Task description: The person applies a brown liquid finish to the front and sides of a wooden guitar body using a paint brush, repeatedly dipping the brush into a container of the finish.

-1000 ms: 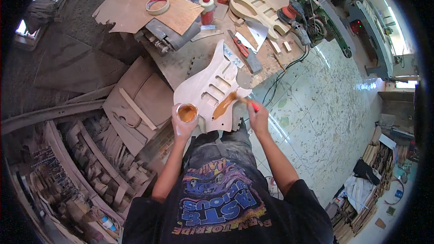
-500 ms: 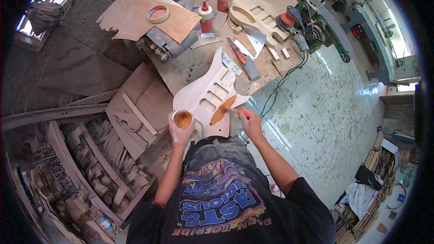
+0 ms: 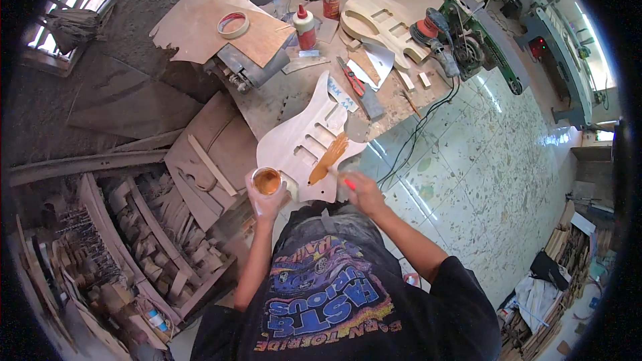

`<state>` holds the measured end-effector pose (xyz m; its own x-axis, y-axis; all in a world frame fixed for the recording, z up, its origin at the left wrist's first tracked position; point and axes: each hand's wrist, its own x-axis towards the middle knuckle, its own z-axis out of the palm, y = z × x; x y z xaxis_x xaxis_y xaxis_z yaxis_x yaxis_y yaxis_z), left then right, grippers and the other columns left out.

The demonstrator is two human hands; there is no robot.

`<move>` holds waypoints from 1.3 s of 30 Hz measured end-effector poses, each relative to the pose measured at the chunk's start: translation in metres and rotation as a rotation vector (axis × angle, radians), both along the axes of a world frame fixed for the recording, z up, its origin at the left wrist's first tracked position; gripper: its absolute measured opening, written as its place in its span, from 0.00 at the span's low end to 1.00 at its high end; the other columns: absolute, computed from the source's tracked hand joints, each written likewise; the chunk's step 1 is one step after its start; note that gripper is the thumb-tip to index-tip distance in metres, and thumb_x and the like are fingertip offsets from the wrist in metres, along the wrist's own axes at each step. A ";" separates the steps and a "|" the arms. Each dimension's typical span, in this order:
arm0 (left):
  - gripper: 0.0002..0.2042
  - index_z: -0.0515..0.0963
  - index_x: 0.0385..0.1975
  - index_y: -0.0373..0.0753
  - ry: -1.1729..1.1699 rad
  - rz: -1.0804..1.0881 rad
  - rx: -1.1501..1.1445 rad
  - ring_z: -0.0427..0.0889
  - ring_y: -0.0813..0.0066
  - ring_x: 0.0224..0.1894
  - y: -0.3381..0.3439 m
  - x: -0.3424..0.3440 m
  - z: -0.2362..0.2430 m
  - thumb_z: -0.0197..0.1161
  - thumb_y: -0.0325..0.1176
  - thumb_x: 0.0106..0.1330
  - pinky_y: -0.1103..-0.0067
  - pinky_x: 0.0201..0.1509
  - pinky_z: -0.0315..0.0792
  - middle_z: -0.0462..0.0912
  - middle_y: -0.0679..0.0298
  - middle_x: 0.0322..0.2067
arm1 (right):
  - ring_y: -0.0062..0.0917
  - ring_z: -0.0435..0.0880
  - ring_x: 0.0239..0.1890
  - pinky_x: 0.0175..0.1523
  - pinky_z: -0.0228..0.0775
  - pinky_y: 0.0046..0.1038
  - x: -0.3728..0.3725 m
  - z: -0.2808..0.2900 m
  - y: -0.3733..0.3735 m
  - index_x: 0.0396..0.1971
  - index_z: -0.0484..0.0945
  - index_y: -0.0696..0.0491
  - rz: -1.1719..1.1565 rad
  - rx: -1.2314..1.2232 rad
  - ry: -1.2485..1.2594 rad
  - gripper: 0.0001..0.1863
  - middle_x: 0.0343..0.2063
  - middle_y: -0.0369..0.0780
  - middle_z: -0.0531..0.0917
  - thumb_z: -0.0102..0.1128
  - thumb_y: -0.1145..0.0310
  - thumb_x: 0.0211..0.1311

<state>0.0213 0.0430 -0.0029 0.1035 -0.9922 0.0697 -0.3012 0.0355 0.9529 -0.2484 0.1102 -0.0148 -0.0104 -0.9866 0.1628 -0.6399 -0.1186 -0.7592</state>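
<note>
A pale wooden electric guitar body lies at the table's near edge, its rounded end toward me. An orange-brown wet patch covers part of its face, right of the pickup cutouts. My left hand is closed around a small clear cup of orange-brown liquid, beside the body's lower left edge. My right hand grips a brush with a red handle, just right of the body's near end. The brush's bristles are blurred, and I cannot tell whether they touch the wood.
On the table are two glue bottles, a tape roll, a red cutter, a second guitar body and a sander. Cables hang off the right edge. Wood offcuts fill shelving at left.
My right hand has drawn the brush nearer to me, off the middle of the coloured patch. The patch reaches a little farther up the body. My left hand still holds the cup.
</note>
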 end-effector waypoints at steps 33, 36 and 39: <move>0.27 0.68 0.50 0.37 0.041 -0.101 -0.136 0.74 0.72 0.49 -0.020 0.081 0.004 0.76 0.26 0.52 0.74 0.57 0.70 0.71 0.62 0.47 | 0.39 0.83 0.39 0.44 0.77 0.34 0.077 -0.008 0.020 0.47 0.80 0.56 -0.389 0.075 0.199 0.15 0.36 0.45 0.82 0.66 0.69 0.61; 0.27 0.68 0.51 0.37 0.165 -0.152 -0.066 0.74 0.72 0.49 -0.022 0.092 0.003 0.76 0.25 0.52 0.75 0.57 0.70 0.71 0.62 0.46 | 0.40 0.83 0.39 0.44 0.77 0.36 0.103 -0.021 0.036 0.46 0.81 0.57 -0.275 0.035 0.185 0.14 0.37 0.45 0.83 0.66 0.69 0.62; 0.29 0.67 0.52 0.37 0.150 -0.190 -0.053 0.74 0.72 0.49 -0.025 0.103 -0.003 0.75 0.25 0.52 0.74 0.57 0.69 0.71 0.63 0.47 | 0.40 0.83 0.36 0.43 0.77 0.35 0.132 -0.002 0.049 0.43 0.82 0.57 -0.221 0.028 0.060 0.11 0.36 0.46 0.84 0.64 0.69 0.63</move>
<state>0.1247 0.0178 -0.0055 -0.0718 -0.9902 0.1197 -0.1399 0.1289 0.9817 -0.1160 0.1597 -0.0171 -0.2178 -0.9656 0.1422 -0.6921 0.0500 -0.7200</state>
